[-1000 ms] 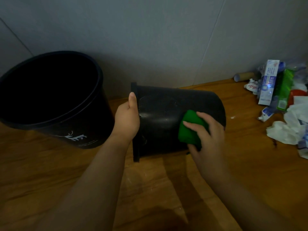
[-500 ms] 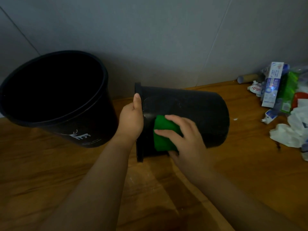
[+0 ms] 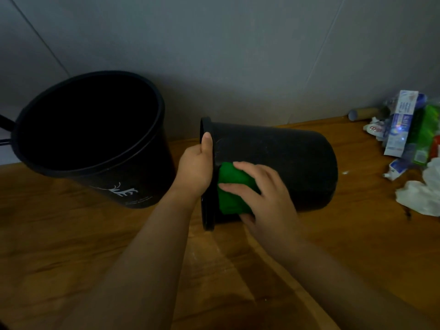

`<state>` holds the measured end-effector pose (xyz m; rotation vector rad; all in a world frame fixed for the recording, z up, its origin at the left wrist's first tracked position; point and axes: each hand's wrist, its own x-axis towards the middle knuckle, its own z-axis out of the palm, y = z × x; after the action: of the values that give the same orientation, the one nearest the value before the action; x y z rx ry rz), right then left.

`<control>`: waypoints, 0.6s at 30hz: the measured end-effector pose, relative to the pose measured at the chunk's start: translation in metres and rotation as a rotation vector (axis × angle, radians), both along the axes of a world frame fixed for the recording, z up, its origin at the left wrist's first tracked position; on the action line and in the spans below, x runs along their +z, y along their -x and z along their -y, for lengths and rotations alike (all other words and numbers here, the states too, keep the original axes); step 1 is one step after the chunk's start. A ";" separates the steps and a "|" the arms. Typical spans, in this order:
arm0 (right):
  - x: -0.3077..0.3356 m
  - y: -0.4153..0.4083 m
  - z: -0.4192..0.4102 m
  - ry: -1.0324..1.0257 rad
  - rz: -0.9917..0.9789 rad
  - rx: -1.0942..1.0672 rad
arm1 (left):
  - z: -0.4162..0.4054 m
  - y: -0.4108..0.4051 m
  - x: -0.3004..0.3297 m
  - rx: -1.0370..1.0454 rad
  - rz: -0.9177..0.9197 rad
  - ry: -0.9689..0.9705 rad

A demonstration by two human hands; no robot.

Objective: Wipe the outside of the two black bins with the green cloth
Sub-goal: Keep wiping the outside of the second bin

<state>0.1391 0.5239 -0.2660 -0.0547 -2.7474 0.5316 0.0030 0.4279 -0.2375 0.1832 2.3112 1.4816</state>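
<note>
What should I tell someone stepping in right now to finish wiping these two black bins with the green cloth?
Left hand: grips the rim of the tipped bin, thumb over the edge, steadying it.
Right hand: presses the green cloth flat against that bin's side wall, close to the rim.
Tipped bin lies on its side on the wooden floor, mouth to the left. The second bin, with a white deer print, stands to its left, untouched by either hand.
Done: cannot tell how much is already wiped.
Left: finish going round the tipped bin, then wipe the deer-print bin's outside.
</note>
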 end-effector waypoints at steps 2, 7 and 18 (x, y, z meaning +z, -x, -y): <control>-0.008 -0.007 0.003 -0.037 -0.045 0.048 | 0.000 0.000 -0.002 -0.005 -0.026 0.014; -0.020 -0.013 0.004 -0.107 -0.113 0.113 | -0.001 -0.001 -0.003 0.018 -0.055 0.037; -0.020 -0.022 -0.004 -0.086 -0.084 0.119 | -0.003 -0.005 0.005 0.016 -0.137 0.097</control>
<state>0.1611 0.5282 -0.2857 0.1497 -2.6997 0.4356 0.0081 0.4312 -0.2326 0.2474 2.4921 1.4004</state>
